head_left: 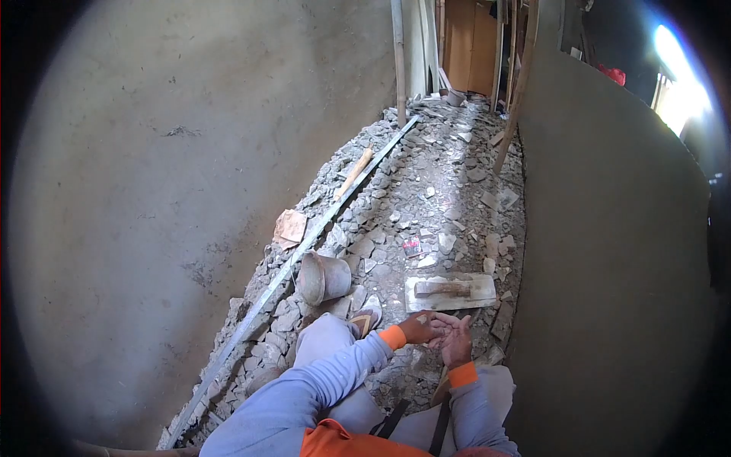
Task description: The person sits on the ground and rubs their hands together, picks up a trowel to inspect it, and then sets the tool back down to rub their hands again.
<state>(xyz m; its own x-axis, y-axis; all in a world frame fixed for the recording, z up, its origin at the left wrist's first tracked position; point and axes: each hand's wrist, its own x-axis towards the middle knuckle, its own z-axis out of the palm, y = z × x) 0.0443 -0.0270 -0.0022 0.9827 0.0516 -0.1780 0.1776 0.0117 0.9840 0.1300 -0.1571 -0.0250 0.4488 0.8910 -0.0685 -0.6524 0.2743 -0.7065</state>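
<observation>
My left hand point(423, 327) and my right hand point(457, 343) meet in front of my knees, with the fingers touching. Neither hand shows a tool in it. Whether something small lies between the fingers cannot be made out. Just beyond them a pale rectangular float point(485, 292) with a wooden handle lies on the rubble. To the left of the float, a grey bucket point(335, 279) lies tipped on its side beside my left foot point(368, 318).
A long metal straightedge point(259, 303) runs along the rubble at the left. Near it lie a broken brick piece point(290, 227) and a wooden piece point(354, 174). Plastered walls point(152, 190) stand on both sides. Poles point(518, 95) and another bucket point(455, 98) are farther back.
</observation>
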